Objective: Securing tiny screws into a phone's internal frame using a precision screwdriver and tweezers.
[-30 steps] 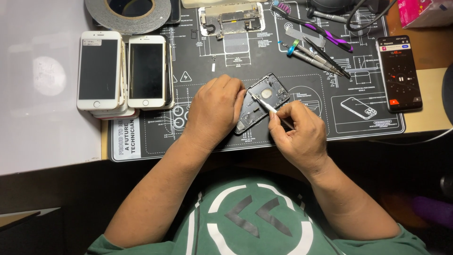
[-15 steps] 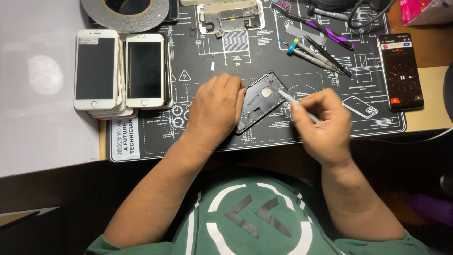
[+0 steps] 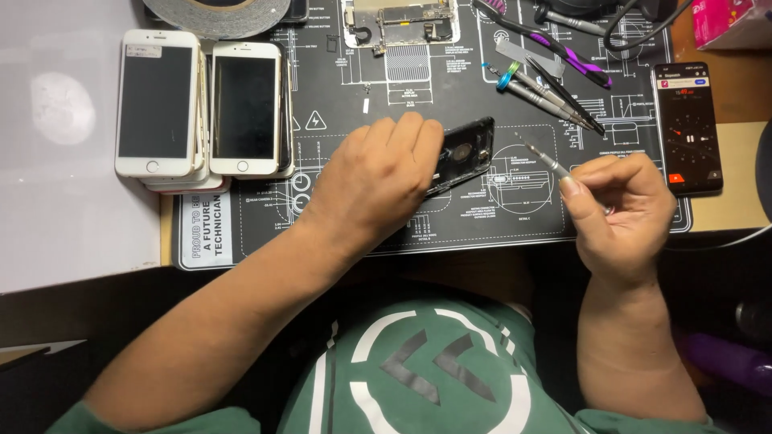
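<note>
While your left hand [image 3: 378, 181] lies palm-down over the dark opened phone body [image 3: 465, 153], its fingers curl across the near end and pin the part flat on the black printed repair mat [image 3: 362, 88], close to the mat's middle. Your right hand [image 3: 623, 205] sits apart from it to the right, fingers pinched shut around a slim metal screwdriver [image 3: 547, 161] whose tip points up and left toward the phone body without touching it. Two white phones [image 3: 201, 108] lie face-up side by side on small stacks at the mat's left edge, with a roll of grey tape [image 3: 217, 12] just above them. At the top of the mat rests a stripped phone frame [image 3: 400, 20], and to its right lie several loose precision drivers [image 3: 547, 88] and a purple-handled tool [image 3: 563, 44]. A black phone with a lit screen [image 3: 686, 128] sits at the mat's right edge, on the tabletop [image 3: 724, 213].
</note>
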